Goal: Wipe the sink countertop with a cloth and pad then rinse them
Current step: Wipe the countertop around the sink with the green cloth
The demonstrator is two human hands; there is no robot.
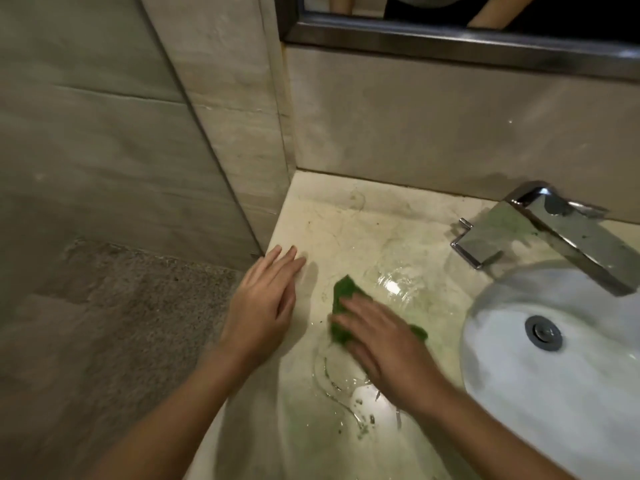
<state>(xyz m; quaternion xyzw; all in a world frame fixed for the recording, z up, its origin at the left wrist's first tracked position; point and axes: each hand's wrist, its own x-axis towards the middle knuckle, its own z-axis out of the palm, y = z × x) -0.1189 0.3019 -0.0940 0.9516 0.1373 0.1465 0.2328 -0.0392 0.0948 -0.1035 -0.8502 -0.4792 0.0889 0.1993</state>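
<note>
A green scouring pad (343, 296) lies flat on the wet cream marble countertop (363, 230), left of the basin. My right hand (384, 344) presses on the pad with straight fingers and covers most of it. My left hand (266, 299) rests flat on the countertop's left edge, fingers straight, holding nothing. Water pools and green flecks lie on the stone near the front. No cloth is in view.
A white oval basin (588, 393) with a metal drain (542, 332) sits at the right. A chrome faucet (568, 233) reaches over it from the back. The tiled wall (450, 126) and a mirror frame (450, 39) stand behind; a glass partition (194, 109) is at the left.
</note>
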